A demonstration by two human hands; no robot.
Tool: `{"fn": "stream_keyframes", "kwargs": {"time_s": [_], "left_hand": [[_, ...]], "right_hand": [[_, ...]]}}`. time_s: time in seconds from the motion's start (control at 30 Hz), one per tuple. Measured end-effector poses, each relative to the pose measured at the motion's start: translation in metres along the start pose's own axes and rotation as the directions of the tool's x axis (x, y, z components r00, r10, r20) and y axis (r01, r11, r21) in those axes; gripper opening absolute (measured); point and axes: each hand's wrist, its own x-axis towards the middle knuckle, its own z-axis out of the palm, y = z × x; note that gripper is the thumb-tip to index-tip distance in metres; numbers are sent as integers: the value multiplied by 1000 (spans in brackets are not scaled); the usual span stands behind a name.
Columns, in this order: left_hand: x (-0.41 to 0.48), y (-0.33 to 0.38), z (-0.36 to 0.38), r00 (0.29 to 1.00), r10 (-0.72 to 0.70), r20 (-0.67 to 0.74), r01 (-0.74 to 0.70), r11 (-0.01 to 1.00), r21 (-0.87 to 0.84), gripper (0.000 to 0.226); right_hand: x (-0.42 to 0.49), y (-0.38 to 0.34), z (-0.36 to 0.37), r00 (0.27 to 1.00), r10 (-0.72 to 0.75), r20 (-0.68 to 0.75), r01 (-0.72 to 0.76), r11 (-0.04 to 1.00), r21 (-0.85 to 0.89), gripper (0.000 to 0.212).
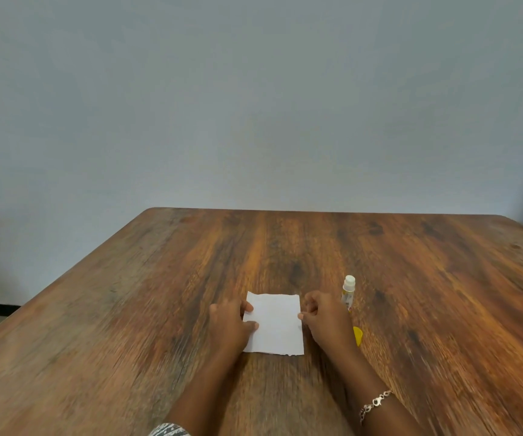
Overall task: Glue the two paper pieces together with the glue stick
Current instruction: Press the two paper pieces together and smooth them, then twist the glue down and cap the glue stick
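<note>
Paper [274, 325], glue stick [348, 292] partly hidden

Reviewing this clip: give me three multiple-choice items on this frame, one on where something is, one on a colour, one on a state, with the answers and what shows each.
1. Where does the glue stick stand relative to the white paper?
A. To its right, beyond the right hand
B. To its left
C. On top of it

2. What colour is the loose cap on the table?
A. Red
B. Yellow
C. Black

3. What is the state of the glue stick?
A. Capped, lying flat
B. Held in the left hand
C. Uncapped, standing free

Answers:
1. A: it stands on the table behind the right hand, off the paper's right edge.
2. B: a yellow cap shows beside the right wrist.
3. C: its white tip is bare, and both the right and the left hand rest at the paper's edges, not on the stick.
</note>
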Motion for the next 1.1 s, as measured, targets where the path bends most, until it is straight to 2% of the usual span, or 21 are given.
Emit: {"fn": "stream_keyframes", "kwargs": {"time_s": [0.1,0.17,0.23,0.37,0.43,0.47,0.57,0.67,0.73,0.8,0.93,1.0,1.1], "left_hand": [[-3,2,2,998,37,-60,-32,995,93,19],[-6,7,5,989,64,-132,-51,993,102,18],[-10,16,10,978,102,-180,-90,993,78,17],[-24,40,22,957,205,-206,-226,971,-84,14],[-32,49,29,944,258,-204,-290,946,-147,11],[-36,53,32,943,272,-192,-304,938,-167,11],[-42,61,39,947,279,-161,-310,925,-221,10],[-46,67,43,954,257,-152,-291,915,-279,11],[-48,71,44,960,242,-141,-274,913,-302,15],[-48,74,44,959,251,-135,-281,908,-312,21],[-48,82,37,940,320,-115,-339,862,-376,37],[-50,86,32,939,338,-67,-329,820,-469,41],[-52,91,22,930,367,33,-247,689,-681,32]], "right_hand": [[-12,8,-15,986,-105,-131,105,994,-3,3],[-20,17,-29,970,-120,-213,135,989,58,9],[-24,30,-43,954,-83,-288,132,979,156,16],[-13,63,-61,911,95,-401,29,956,293,25],[-1,73,-63,931,170,-324,-49,936,349,24],[6,76,-63,950,185,-251,-87,931,355,33],[22,76,-57,990,125,-58,-101,945,310,55],[32,73,-51,995,91,51,-102,957,273,51],[33,72,-48,992,95,81,-112,965,238,44],[30,68,-48,995,79,53,-90,968,234,37],[13,46,-57,997,-77,-1,70,907,415,22],[2,28,-60,985,-164,53,119,872,475,18],[-13,9,-60,965,-226,134,120,832,541,16]]}}
